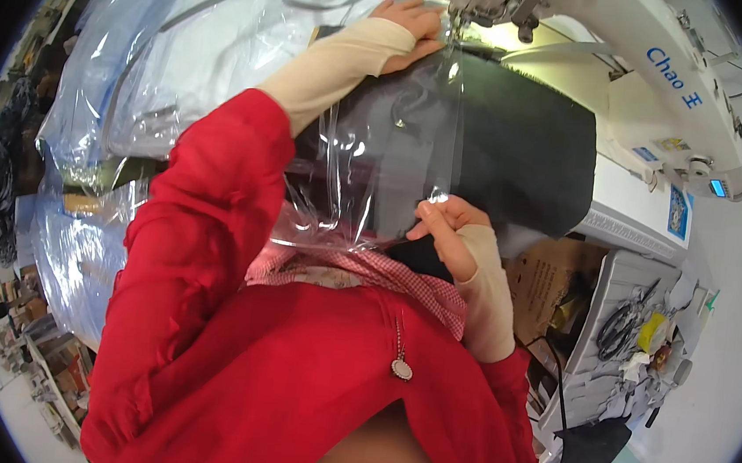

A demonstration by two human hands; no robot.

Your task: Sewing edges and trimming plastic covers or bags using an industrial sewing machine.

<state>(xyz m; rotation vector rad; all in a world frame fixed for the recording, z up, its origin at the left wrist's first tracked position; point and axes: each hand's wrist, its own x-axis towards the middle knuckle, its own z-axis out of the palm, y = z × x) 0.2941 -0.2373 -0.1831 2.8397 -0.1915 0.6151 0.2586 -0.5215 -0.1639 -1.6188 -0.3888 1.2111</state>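
My left hand (pixel 411 30) lies flat with its fingers stretched out, pressing on the clear plastic sheet just left of the sewing machine's needle area (pixel 456 29). Below the needle, the clear plastic sheet (pixel 352 150) overlaps a dark fabric panel (pixel 529 139) that spreads to the right. Close to my body, my right hand (pixel 455 230) pinches the near edge of the plastic between thumb and fingers. Whether the dark fabric is also in that pinch cannot be seen.
The white sewing machine (pixel 667 77) arches over the right side, its lamp lit. More clear plastic with grey edging (pixel 163 90) piles up at the left. A grey tray (pixel 595 339) with scissors and scraps stands at lower right, near a black cable (pixel 562 389).
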